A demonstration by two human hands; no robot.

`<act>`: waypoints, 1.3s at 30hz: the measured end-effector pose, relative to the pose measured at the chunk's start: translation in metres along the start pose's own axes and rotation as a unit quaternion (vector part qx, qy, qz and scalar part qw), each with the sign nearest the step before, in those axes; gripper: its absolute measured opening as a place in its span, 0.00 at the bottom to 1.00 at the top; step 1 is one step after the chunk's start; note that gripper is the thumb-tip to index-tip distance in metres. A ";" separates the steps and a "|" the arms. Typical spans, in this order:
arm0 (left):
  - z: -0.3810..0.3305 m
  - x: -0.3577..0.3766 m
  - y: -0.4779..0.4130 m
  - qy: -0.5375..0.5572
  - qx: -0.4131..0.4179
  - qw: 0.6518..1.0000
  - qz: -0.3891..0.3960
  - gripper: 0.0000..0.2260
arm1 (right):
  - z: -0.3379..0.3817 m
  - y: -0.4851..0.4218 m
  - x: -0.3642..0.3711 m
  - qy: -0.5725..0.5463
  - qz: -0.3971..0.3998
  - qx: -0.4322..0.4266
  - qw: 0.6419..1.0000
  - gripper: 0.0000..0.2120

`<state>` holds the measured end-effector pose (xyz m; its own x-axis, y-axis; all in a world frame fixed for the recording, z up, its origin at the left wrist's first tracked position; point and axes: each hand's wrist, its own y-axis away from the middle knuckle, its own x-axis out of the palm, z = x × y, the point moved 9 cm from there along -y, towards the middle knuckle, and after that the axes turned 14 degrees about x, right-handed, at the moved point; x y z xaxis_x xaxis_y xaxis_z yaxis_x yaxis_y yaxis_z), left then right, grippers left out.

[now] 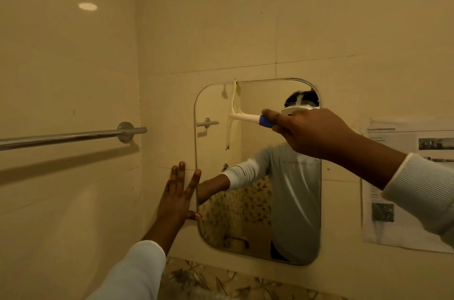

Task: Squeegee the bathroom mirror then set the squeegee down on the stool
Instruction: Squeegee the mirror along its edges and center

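Note:
A rounded-corner mirror hangs on the cream tiled wall ahead. My right hand grips the blue end of a white squeegee. Its blade stands vertical against the upper left part of the glass, reaching from the top edge down to about mid-height. My left hand lies flat with fingers spread on the wall tile at the mirror's left edge, holding nothing. The mirror reflects a person in a pale long-sleeved top. No stool is in view.
A chrome towel rail runs along the left wall at chest height. A printed paper sheet is stuck to the wall right of the mirror. A leaf-patterned surface lies below the mirror.

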<state>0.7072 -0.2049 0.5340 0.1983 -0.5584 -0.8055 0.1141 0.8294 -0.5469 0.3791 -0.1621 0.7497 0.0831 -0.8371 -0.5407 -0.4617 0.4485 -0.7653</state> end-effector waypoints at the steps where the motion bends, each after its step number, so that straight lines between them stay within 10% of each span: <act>1: 0.000 -0.001 0.000 0.000 0.001 1.000 -0.004 0.69 | -0.005 0.002 0.000 0.001 0.002 0.003 1.000 0.29; 39: -0.007 -0.009 0.005 0.048 0.018 0.999 -0.017 0.72 | -0.159 0.135 -0.028 -0.019 0.044 0.080 0.996 0.32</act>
<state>0.6990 -0.1963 0.5370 0.1000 -0.5843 -0.8054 0.1536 0.8088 -0.5677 0.1738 -0.1274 0.7168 0.0837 -0.7816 -0.6181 -0.3230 0.5655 -0.7588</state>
